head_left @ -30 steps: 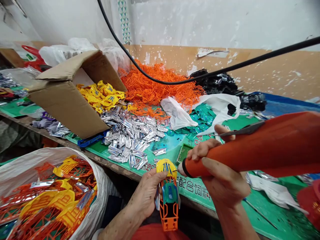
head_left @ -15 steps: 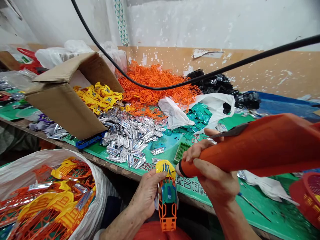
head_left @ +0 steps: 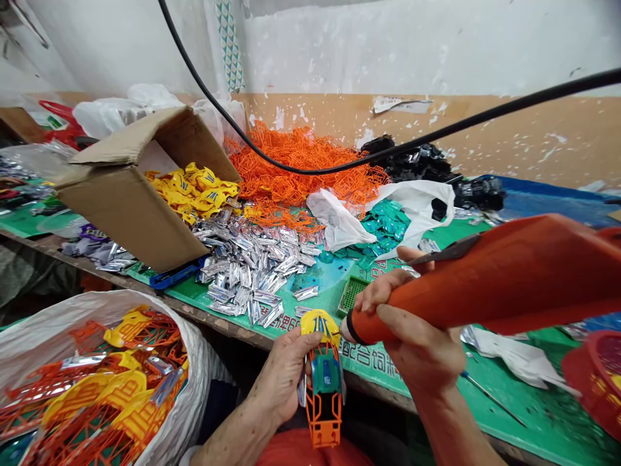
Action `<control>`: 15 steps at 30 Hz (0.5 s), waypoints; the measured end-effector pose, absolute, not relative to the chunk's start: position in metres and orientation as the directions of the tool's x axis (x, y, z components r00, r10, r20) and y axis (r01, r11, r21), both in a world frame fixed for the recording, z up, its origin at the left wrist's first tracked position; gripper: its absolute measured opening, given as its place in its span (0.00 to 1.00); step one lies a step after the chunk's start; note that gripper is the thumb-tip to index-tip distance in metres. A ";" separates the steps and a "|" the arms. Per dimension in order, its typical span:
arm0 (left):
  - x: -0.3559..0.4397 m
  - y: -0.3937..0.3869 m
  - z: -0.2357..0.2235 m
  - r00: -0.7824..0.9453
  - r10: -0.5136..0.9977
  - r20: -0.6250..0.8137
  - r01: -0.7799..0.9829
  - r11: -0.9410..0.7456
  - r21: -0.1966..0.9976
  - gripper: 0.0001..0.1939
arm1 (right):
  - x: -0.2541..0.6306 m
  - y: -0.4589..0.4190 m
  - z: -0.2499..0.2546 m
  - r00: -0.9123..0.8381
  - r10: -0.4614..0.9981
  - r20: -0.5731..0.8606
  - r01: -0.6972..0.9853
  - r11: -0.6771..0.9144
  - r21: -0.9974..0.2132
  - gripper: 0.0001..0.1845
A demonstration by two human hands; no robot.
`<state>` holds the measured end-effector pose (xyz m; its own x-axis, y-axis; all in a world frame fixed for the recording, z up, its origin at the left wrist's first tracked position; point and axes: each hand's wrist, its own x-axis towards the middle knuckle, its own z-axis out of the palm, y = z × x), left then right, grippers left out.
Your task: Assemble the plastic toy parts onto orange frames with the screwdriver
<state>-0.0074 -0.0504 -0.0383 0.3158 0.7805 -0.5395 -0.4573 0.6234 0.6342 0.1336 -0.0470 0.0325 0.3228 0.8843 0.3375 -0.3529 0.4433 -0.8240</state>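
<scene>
My left hand [head_left: 286, 366] is closed around a toy car body [head_left: 324, 388] with an orange lattice frame, a green middle piece and a yellow front hood [head_left: 320, 323]. My left thumb presses on the hood. My right hand [head_left: 420, 343] grips an orange electric screwdriver [head_left: 466, 291] near its nose. The tool lies almost level, its tip at the right edge of the yellow hood. Whether a screw sits under the tip is too small to tell.
A white sack [head_left: 194, 362] of similar car bodies stands at the left. On the green bench lie silver parts [head_left: 247, 272], orange frames [head_left: 301, 155], a cardboard box [head_left: 130, 213] with yellow hoods, a green basket [head_left: 352, 294] and a thin screwdriver [head_left: 492, 398]. A black cable [head_left: 310, 171] hangs across.
The car body and my left hand have shifted very slightly left. The electric screwdriver's rear end has dipped a little. Both grips stay the same.
</scene>
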 end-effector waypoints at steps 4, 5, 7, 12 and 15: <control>-0.008 -0.052 -0.037 0.311 0.777 -0.548 -0.447 0.628 0.637 0.18 | 0.134 -0.049 0.032 0.334 0.876 0.347 -0.338 0.455 -0.824 0.29; -0.007 -0.052 -0.037 0.309 0.777 -0.549 -0.445 0.628 0.638 0.18 | 0.134 -0.049 0.032 0.332 0.877 0.347 -0.333 0.453 -0.827 0.30; -0.007 -0.054 -0.037 0.305 0.777 -0.550 -0.440 0.628 0.642 0.18 | 0.135 -0.050 0.029 0.317 0.884 0.344 -0.316 0.441 -0.840 0.31; -0.006 -0.056 -0.040 0.291 0.786 -0.546 -0.445 0.616 0.650 0.17 | 0.136 -0.051 0.022 0.307 0.889 0.341 -0.300 0.430 -0.852 0.32; -0.006 -0.056 -0.042 0.288 0.790 -0.541 -0.441 0.611 0.658 0.17 | 0.135 -0.050 0.020 0.306 0.886 0.348 -0.307 0.438 -0.845 0.31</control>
